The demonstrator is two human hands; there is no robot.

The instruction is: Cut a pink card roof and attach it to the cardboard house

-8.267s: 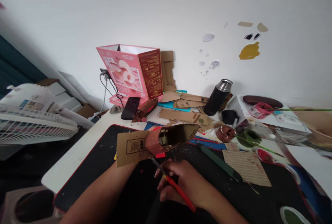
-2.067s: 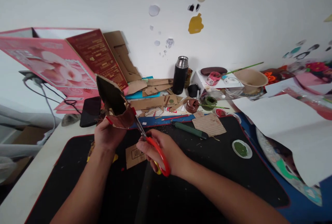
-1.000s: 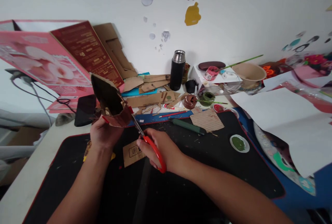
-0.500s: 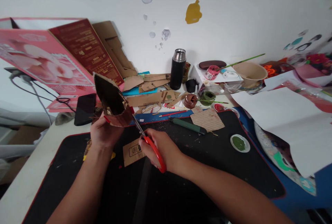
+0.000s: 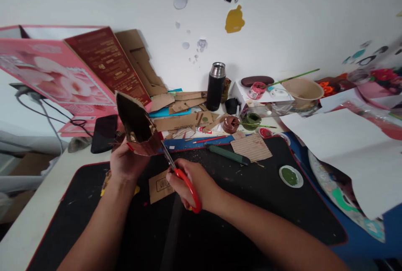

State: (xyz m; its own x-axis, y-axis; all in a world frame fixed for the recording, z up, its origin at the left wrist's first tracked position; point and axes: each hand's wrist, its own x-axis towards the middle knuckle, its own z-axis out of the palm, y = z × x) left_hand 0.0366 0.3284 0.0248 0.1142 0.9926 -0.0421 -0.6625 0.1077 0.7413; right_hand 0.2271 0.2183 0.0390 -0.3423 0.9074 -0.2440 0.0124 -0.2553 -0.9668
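Observation:
My left hand (image 5: 127,162) holds up a small brown cardboard model (image 5: 146,143), its hollow dark inside facing me and a pointed flap rising at its left. Small red pieces stick out at its lower edge. In my right hand (image 5: 191,183) is a pair of scissors with red handles (image 5: 193,195). Their metal blades reach up to the right edge of the model, beside a red piece there; whether they grip it I cannot tell. Below the model, a flat piece of printed brown cardboard (image 5: 158,187) lies on the black mat (image 5: 238,220).
A green cutter (image 5: 228,154) and corrugated cardboard (image 5: 253,146) lie on the mat, with a dish of green paint (image 5: 290,176) to the right. Behind stand a black flask (image 5: 215,89), paint jars (image 5: 231,124) and cardboard scraps (image 5: 182,121). A pink box (image 5: 59,74) and phone (image 5: 104,132) are at left.
The view has tilted slightly, so things sit a little lower in the picture. Both hands, the model and the scissors keep nearly the same positions.

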